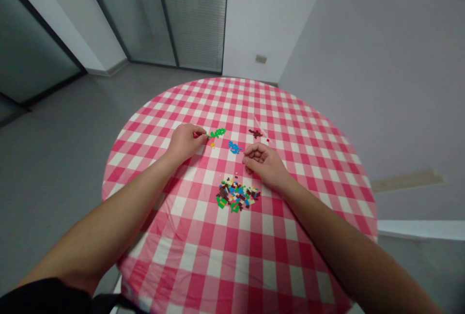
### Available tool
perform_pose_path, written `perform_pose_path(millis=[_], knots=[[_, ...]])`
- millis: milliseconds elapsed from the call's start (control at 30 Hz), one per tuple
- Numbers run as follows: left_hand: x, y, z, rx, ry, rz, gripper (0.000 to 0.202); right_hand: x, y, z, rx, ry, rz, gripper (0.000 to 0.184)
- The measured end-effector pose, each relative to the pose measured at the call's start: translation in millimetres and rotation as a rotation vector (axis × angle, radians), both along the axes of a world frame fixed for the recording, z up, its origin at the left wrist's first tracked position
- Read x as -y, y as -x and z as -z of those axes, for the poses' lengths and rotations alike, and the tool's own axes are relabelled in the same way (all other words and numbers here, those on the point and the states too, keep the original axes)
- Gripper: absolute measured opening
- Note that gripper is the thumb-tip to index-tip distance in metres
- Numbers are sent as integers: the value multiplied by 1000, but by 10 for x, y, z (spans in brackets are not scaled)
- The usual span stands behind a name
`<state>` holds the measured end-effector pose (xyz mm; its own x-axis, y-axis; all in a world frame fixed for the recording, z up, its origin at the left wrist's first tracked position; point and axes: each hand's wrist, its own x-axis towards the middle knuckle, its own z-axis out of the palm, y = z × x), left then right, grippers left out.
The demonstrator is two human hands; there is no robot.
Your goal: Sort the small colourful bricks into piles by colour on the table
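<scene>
My left hand (187,142) rests at the left of the sorted pieces, thumb and forefinger pinched on a small green building brick at the near end of a green brick group (218,133). A tiny yellow brick group (212,145) lies just below those fingertips. My right hand (265,161) has its fingers curled and the thumb close to them, right beside a blue brick group (234,148); whatever it may hold is too small to make out. Nearer to me, between my forearms, lies a mixed pile of building bricks (238,195) in several colours.
A dark brown brick group (255,133) lies beyond my right hand, with a single red brick (268,140) and a clear plastic strip (260,126) near it. All this lies on a round table with a red-and-white checked cloth (232,96). Glass partitions (196,13) and walls stand behind.
</scene>
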<state>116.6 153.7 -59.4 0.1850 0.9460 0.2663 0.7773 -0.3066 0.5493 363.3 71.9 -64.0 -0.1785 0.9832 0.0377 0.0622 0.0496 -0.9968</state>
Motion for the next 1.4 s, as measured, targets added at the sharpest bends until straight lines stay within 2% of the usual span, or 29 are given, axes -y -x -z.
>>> perform_pose_path(millis=[200,400,533,700,933,1067,1133,1167,1267,1333,1400], knots=[[-31,13,37,-156,50,-49,23,22,-1,-48,28,-12,-5,18],[-39,-9,63,-151,71,-65,24,27,-46,-65,151,-54,-10,15],[-42,-10,80,-129,53,-55,24,36,-89,-75,419,-128,-113,14],[-43,-30,97,-128,11,-61,22,62,-69,-143,697,-310,-265,16],[-48,-40,104,-124,20,-66,22,46,-32,-149,811,-455,-363,16],[-18,-57,78,-94,-9,-75,22,45,-25,-144,822,-483,-358,15],[9,-74,52,-57,-49,-71,23,41,-51,-164,780,-516,-260,16],[24,-84,38,-35,-68,-62,23,35,-77,-183,749,-539,-164,15],[69,-116,1,36,-109,-8,21,2,-216,-262,662,-585,243,15],[97,-135,-11,78,-136,31,20,-38,-345,-311,648,-549,463,18],[122,-153,-14,98,-147,61,20,-93,-479,-333,648,-465,553,22]])
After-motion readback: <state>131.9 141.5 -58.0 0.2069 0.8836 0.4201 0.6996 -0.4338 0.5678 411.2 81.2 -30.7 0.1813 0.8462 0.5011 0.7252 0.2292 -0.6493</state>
